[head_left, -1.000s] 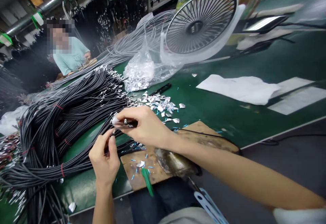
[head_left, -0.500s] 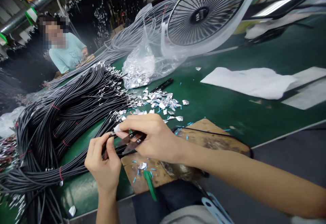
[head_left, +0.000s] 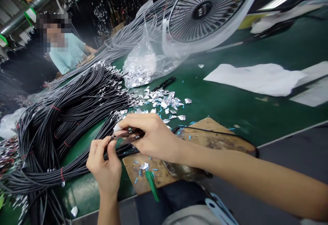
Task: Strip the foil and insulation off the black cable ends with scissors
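My left hand (head_left: 105,162) pinches the end of a black cable between thumb and fingertips; that end is mostly hidden. My right hand (head_left: 157,139) grips a pair of thread snips (head_left: 133,137), their blades pointing left at the pinched cable. A white finger cover (head_left: 117,128) sits on a fingertip of the right hand, close to the left fingers. Black cables (head_left: 74,163) run beneath and behind my left hand, tied with red bands. Beyond the hands, scraps of silver foil (head_left: 166,100) lie scattered with small blue bits.
A wooden board (head_left: 212,134) lies under my right arm, a green clip-like piece (head_left: 151,185) at its front edge. Behind are a clear plastic bag (head_left: 143,64) of foil, a fan (head_left: 205,13) and white sheets (head_left: 256,78). A co-worker (head_left: 69,52) sits across the green table (head_left: 200,100).
The snips' blades have shifted slightly left and sit closer to the left fingertips. Both hands keep their grips. The co-worker's arm has moved a little, and the view has shifted slightly.
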Motion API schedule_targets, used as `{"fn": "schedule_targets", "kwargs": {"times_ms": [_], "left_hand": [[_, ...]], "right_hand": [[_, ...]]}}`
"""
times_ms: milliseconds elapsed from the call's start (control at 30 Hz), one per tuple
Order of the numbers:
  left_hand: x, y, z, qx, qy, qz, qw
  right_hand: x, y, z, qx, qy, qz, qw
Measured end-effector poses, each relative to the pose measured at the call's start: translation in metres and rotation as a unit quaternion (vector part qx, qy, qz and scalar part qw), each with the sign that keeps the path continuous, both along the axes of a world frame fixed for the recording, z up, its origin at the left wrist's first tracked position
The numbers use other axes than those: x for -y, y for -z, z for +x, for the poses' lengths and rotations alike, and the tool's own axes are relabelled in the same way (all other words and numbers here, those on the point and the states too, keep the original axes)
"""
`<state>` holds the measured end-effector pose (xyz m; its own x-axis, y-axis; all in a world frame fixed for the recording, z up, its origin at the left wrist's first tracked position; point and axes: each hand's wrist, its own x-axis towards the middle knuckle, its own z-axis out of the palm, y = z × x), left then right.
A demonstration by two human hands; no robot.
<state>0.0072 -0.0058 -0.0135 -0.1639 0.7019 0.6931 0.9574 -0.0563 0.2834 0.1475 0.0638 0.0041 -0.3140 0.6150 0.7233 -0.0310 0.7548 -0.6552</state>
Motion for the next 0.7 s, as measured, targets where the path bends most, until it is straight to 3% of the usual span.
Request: {"fn": "schedule_targets", "kwargs": {"times_ms": [267,533,700], "left_hand": [[0.006,-0.003,-0.005,0.105,0.088,-0.087,0.987],[0.000,-0.017,0.004,0.181,0.058,-0.055,0.980],[-0.001,-0.019,0.007,0.235,0.036,-0.057,0.970]], "right_hand": [[-0.001,0.003,-0.002,-0.011,-0.036,0.006,0.999],[0.003,-0.004,-0.004,-0.025,-0.138,-0.217,0.966],[0.005,-0.004,-0.005,-0.013,-0.135,-0.245,0.960]]}}
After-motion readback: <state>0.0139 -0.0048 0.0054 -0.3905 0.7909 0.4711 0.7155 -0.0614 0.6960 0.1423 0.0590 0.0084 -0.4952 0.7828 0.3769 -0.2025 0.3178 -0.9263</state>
